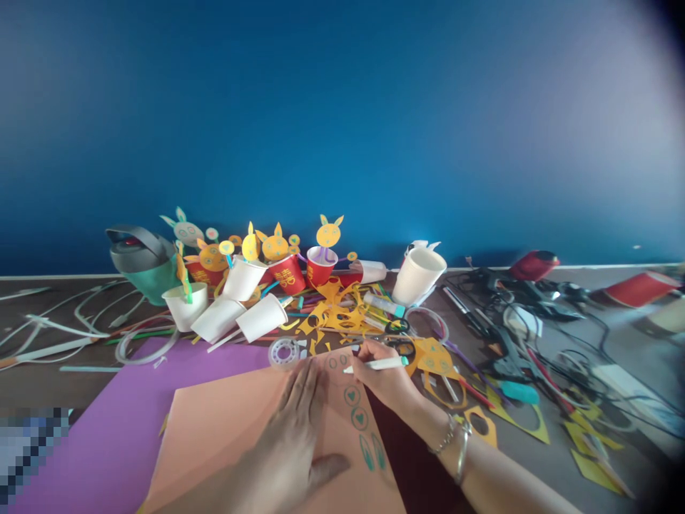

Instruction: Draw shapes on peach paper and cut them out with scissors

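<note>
Head view: your right hand (388, 375) pinched a pen (374, 365), and your spread left hand (283, 435) pressed the peach paper (225, 421).

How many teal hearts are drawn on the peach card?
2. One teal heart sits above the other, each in a circle on the peach card, below the right hand holding a white marker. Fainter circles above: too small to tell.

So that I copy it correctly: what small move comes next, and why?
Probably draw a heart in the small circle by the marker, using the right hand; the left hand holds the peach paper flat. Lower circles already show teal hearts; the upper ones seem empty.
</note>
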Demonstrator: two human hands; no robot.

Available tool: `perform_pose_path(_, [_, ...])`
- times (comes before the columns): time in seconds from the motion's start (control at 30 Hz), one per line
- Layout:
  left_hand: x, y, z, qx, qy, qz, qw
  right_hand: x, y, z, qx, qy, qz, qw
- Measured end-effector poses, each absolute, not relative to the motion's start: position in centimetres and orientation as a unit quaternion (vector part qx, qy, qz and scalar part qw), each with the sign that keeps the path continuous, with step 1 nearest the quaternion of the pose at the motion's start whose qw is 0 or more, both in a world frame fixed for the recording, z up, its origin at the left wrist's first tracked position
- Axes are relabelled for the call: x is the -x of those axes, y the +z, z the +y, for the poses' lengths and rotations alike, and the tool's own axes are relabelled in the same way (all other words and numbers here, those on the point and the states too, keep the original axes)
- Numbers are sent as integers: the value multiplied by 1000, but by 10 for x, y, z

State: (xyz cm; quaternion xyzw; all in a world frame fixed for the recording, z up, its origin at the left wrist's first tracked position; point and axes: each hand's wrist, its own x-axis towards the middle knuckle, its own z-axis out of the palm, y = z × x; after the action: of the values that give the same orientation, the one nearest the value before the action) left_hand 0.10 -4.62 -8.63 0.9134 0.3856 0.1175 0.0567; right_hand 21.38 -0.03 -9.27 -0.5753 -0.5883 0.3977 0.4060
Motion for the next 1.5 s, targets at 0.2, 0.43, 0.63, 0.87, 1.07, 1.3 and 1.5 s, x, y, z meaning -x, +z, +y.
perform_pose_path(0.2, [-1, -86, -47, -912, 117, 389, 51, -215, -95, 0, 571, 384, -604, 403])
perform_pose_path(0.43, [-1, -89, -47, -910, 119, 392, 66, -214, -92, -1, 565, 384, -609, 403])
perform_pose_path(0.63, [-1, -88, -47, -912, 114, 389, 70, -213, -91, -2, 567, 388, -603, 405])
perform_pose_path(0.87, [-1, -87, -47, -910, 106, 395, 72, -212, -86, -2, 572, 384, -602, 404])
perform_pose_path(1.07, [-1, -86, -47, -911, 104, 393, 68, -212, -87, -2, 573, 377, -606, 404])
perform_pose_path(1.3, [-1, -89, -47, -911, 114, 391, 64, -213, -91, -2, 571, 375, -609, 402])
perform_pose_path(1.5, [-1, -87, -47, -909, 123, 392, 72, -213, -89, -2, 570, 372, -616, 397])
